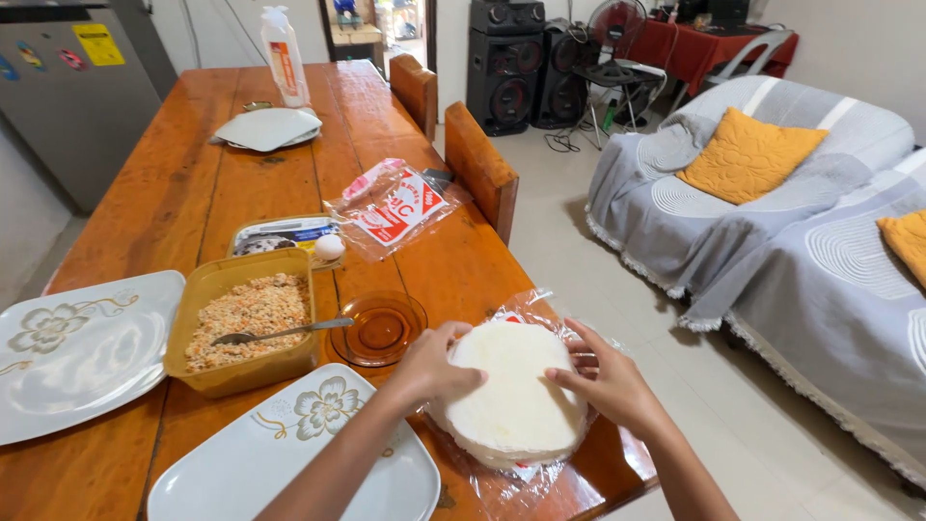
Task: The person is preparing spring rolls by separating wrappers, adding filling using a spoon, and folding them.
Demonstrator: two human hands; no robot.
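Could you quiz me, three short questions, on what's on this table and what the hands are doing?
1. True or false: both hands rest on the stack of round white wrappers.
2. What lies in the yellow tub of crumbly filling? A) fork B) spoon C) knife
3. Which dish sits between the tub and the wrappers?

Key:
1. True; left hand and right hand both touch it.
2. B, a spoon.
3. The small amber glass saucer.

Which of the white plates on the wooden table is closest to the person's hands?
The white square plate with a flower print at the near edge, beside the left hand. The second flowered plate lies further left; the plain one is at the far end.
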